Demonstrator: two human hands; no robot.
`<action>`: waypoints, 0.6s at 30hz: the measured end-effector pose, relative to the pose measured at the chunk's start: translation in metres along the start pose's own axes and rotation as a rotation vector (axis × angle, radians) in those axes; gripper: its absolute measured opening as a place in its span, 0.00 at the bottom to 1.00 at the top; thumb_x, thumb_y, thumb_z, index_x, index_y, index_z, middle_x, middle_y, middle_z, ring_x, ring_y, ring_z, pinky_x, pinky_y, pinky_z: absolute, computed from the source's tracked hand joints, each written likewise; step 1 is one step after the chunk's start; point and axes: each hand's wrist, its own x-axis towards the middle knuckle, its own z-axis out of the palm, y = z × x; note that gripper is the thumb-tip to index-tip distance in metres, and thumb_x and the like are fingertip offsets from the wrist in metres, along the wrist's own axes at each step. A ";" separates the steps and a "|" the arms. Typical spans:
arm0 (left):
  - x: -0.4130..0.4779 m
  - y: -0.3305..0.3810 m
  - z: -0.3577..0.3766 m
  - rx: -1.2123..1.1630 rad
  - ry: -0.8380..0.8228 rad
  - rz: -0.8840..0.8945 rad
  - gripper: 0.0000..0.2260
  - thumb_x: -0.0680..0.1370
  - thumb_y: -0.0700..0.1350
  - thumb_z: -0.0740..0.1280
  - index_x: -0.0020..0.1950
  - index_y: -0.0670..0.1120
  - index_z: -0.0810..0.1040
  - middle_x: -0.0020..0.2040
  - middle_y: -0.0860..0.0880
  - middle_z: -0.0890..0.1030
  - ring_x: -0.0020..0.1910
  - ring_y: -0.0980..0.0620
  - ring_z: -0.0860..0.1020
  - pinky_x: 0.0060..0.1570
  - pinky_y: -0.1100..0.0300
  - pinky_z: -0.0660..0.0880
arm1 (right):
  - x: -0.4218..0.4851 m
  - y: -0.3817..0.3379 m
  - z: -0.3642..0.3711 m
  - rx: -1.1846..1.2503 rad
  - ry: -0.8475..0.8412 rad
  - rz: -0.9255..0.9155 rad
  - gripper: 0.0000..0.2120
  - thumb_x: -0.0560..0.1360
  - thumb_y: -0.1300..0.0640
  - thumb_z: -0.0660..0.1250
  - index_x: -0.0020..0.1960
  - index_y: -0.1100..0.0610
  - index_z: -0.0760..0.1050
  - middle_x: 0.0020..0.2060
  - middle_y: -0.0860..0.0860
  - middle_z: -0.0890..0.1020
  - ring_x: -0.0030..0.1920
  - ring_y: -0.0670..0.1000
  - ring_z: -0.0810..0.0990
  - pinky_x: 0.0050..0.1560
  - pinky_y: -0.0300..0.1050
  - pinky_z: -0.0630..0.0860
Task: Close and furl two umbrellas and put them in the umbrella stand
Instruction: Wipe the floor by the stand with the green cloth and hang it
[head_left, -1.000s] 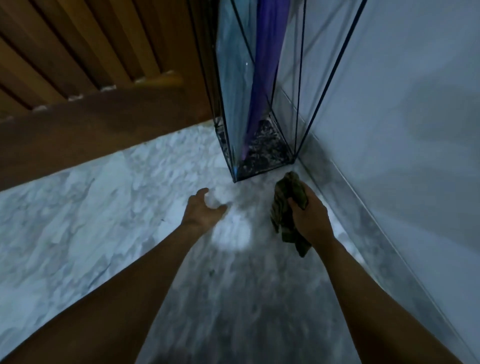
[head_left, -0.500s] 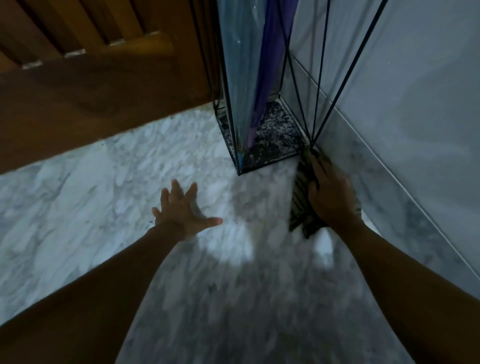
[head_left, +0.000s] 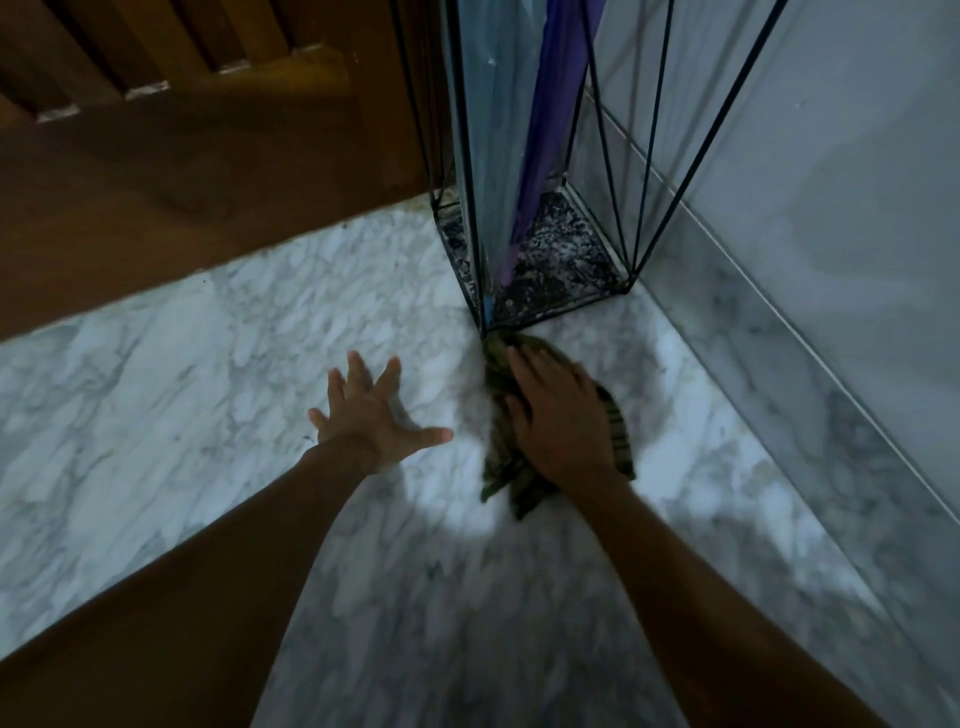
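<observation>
The right hand (head_left: 563, 418) lay flat on a green striped cloth (head_left: 618, 421), pressing it to the marble floor (head_left: 182, 395). Its fingers were spread, not curled round anything. The left hand (head_left: 371, 415) was wide open too, holding nothing, at about nine o'clock from the cloth. The umbrella stand (head_left: 631, 283) stood at twelve o'clock from the right hand, with its near corner touching the cloth. A blue umbrella (head_left: 498, 156) and a purple umbrella (head_left: 550, 119) stood upright inside it, their tips down. The right hand was the nearer one.
</observation>
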 end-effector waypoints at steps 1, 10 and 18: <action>0.000 0.000 0.000 0.006 0.003 0.004 0.54 0.62 0.76 0.66 0.79 0.59 0.41 0.78 0.46 0.31 0.77 0.40 0.33 0.70 0.30 0.44 | 0.005 0.015 -0.008 -0.022 0.003 0.033 0.27 0.79 0.49 0.59 0.77 0.54 0.65 0.72 0.56 0.73 0.72 0.57 0.71 0.73 0.60 0.63; 0.001 0.001 0.000 -0.006 -0.004 -0.007 0.54 0.63 0.74 0.67 0.79 0.59 0.41 0.78 0.46 0.30 0.76 0.39 0.33 0.70 0.30 0.43 | 0.009 0.076 -0.026 -0.083 0.155 0.379 0.27 0.78 0.52 0.58 0.74 0.63 0.68 0.68 0.65 0.75 0.68 0.66 0.72 0.72 0.63 0.64; -0.002 0.002 0.000 -0.005 0.012 0.003 0.54 0.63 0.74 0.67 0.79 0.58 0.41 0.78 0.45 0.31 0.76 0.39 0.33 0.70 0.30 0.43 | -0.004 -0.055 0.025 0.008 0.062 0.144 0.28 0.79 0.50 0.52 0.76 0.58 0.65 0.72 0.59 0.73 0.73 0.59 0.69 0.75 0.57 0.58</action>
